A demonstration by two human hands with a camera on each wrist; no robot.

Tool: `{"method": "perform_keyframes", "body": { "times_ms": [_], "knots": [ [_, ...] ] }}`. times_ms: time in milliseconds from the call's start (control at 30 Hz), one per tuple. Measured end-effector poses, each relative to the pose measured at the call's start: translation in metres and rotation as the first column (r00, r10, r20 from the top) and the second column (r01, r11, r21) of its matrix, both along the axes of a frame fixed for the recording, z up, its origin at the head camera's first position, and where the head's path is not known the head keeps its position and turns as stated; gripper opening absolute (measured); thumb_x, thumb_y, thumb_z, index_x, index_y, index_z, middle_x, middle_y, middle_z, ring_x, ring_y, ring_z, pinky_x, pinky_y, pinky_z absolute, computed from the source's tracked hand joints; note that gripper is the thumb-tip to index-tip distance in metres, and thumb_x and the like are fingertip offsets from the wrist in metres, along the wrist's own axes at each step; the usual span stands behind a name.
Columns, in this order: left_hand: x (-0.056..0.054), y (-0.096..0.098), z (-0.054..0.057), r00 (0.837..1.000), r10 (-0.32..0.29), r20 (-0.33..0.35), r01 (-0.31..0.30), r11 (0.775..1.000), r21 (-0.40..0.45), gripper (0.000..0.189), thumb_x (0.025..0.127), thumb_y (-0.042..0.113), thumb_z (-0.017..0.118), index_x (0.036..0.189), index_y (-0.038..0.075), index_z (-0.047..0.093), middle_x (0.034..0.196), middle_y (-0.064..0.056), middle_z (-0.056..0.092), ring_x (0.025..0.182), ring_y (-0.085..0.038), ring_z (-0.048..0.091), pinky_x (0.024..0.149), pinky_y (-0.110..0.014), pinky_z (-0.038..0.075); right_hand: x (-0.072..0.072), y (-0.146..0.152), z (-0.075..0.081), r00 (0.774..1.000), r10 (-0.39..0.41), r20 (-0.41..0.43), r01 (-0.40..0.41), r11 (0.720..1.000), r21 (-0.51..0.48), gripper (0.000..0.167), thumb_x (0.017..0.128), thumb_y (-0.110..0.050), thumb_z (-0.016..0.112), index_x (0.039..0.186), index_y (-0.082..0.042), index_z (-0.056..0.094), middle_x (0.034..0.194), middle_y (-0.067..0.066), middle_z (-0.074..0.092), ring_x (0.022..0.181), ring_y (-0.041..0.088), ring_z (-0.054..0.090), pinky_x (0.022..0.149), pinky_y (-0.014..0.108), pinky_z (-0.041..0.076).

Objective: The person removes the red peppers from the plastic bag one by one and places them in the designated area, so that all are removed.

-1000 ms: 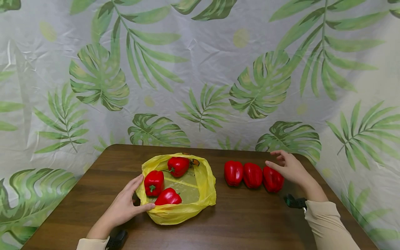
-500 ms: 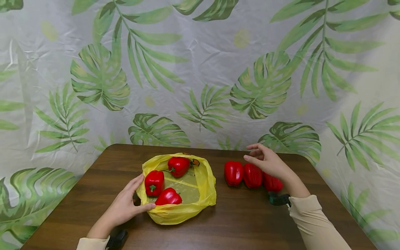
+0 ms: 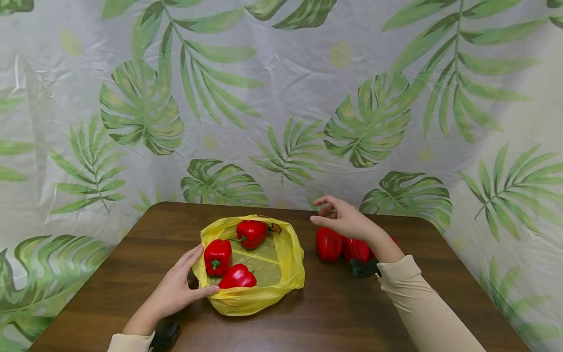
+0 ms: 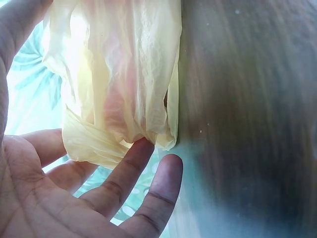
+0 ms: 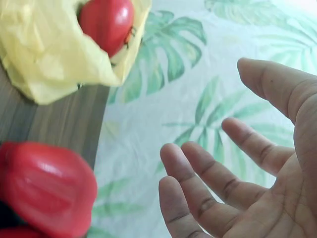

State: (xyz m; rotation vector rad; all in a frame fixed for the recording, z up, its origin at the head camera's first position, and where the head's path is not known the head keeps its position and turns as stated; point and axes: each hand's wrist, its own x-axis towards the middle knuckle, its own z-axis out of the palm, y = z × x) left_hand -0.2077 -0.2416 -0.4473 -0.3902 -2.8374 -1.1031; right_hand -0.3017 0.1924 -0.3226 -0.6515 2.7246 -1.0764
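Your left hand [image 3: 173, 283] holds the bag [image 3: 259, 305], three peppers [image 3: 218, 255] inside; your right hand [image 3: 346, 221] is empty, raised near more peppers [image 3: 328, 245] on the table [image 3: 343, 313]. Advised: steady the bag lightly, lest its mouth fold

Head view: rightmost glossy red bell pepper [image 3: 396, 240] mostly hidden behind the right hand [image 3: 342, 220] and its wrist; middle glossy red bell pepper [image 3: 354, 248] partly covered too. Small dark-and-orange patch [image 3: 275, 228] in crinkled yellow plastic bag [image 3: 250, 304] too tiny to identify. Left wrist view: bag contents only a reddish blur, bag top cropped. Right wrist view: lower-left shiny red pepper [image 5: 52, 191] soft, cut by left edge.
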Motion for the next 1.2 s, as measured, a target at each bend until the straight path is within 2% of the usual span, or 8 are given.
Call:
{"method": "perform_keyframes", "body": {
  "times_ms": [133,367,500,700,833,967,1067,1200],
  "knots": [
    [0.0,0.0,0.0,1.0,0.0,0.0,0.0,1.0,0.004,0.114,0.085,0.053,0.089,0.167,-0.002,0.031,0.173,-0.025,0.032,0.15,-0.052,0.045,0.093,-0.048,0.065,-0.003,-0.016,0.0,0.999,0.042,0.033,-0.043,0.999,0.004,0.054,0.108,-0.041,0.065,0.153,-0.015,0.051,0.143,0.02,0.063,0.128,0.041,0.065,0.104,0.055,0.057],
    [0.001,0.001,0.001,1.0,0.001,-0.004,-0.001,1.0,0.003,0.114,0.085,0.052,0.089,0.167,-0.002,0.032,0.172,-0.025,0.032,0.15,-0.052,0.045,0.094,-0.048,0.065,-0.008,-0.042,0.003,0.991,0.103,0.089,-0.104,0.995,0.009,0.053,0.108,-0.042,0.066,0.152,-0.017,0.052,0.139,0.015,0.066,0.12,0.032,0.068,0.102,0.051,0.058],
    [0.001,0.0,0.001,1.0,0.002,-0.011,-0.002,1.0,0.002,0.114,0.085,0.052,0.089,0.166,-0.003,0.032,0.172,-0.025,0.033,0.15,-0.051,0.045,0.093,-0.047,0.065,-0.01,-0.06,0.003,0.982,0.155,0.109,-0.161,0.986,0.045,0.053,0.107,-0.042,0.066,0.152,-0.016,0.053,0.141,0.015,0.065,0.127,0.033,0.066,0.107,0.052,0.056],
    [0.001,0.0,0.001,1.0,0.002,-0.013,-0.002,1.0,0.001,0.114,0.085,0.053,0.089,0.166,-0.003,0.033,0.172,-0.025,0.033,0.15,-0.052,0.045,0.094,-0.049,0.065,-0.013,-0.087,0.005,0.954,0.24,0.183,-0.264,0.956,0.124,0.057,0.107,-0.042,0.065,0.156,-0.016,0.052,0.148,0.014,0.063,0.14,0.034,0.059,0.118,0.055,0.048],
    [0.001,0.0,0.002,1.0,0.004,-0.02,-0.005,1.0,-0.007,0.114,0.085,0.053,0.089,0.166,-0.003,0.033,0.172,-0.025,0.033,0.15,-0.052,0.045,0.096,-0.051,0.064,-0.015,-0.104,0.007,0.94,0.264,0.214,-0.302,0.939,0.167,0.057,0.108,-0.042,0.065,0.156,-0.015,0.052,0.144,0.012,0.066,0.129,0.028,0.066,0.111,0.049,0.054],
    [0.001,0.001,0.001,0.999,-0.002,-0.038,0.001,1.0,-0.021,0.114,0.085,0.055,0.088,0.166,-0.003,0.033,0.172,-0.025,0.034,0.151,-0.052,0.043,0.103,-0.059,0.059,-0.019,-0.119,0.001,0.916,0.262,0.303,-0.319,0.935,0.155,0.057,0.107,-0.04,0.066,0.155,-0.014,0.052,0.139,0.013,0.07,0.113,0.024,0.071,0.104,0.048,0.058],
    [0.0,0.001,0.0,0.999,-0.008,-0.039,0.007,1.0,-0.021,0.115,0.085,0.056,0.088,0.166,-0.003,0.032,0.172,-0.025,0.033,0.152,-0.052,0.042,0.104,-0.06,0.058,-0.021,-0.128,-0.005,0.9,0.251,0.356,-0.32,0.935,0.15,0.056,0.106,-0.04,0.068,0.154,-0.014,0.053,0.141,0.014,0.068,0.112,0.024,0.071,0.104,0.049,0.058],
    [0.0,0.0,0.0,1.0,-0.001,-0.028,0.001,1.0,-0.014,0.115,0.085,0.055,0.088,0.167,-0.002,0.032,0.173,-0.024,0.032,0.152,-0.052,0.043,0.099,-0.055,0.062,-0.02,-0.141,-0.012,0.885,0.26,0.386,-0.338,0.929,0.149,0.057,0.106,-0.041,0.069,0.153,-0.013,0.055,0.148,0.014,0.063,0.122,0.034,0.07,0.107,0.05,0.058]
  ]
}}
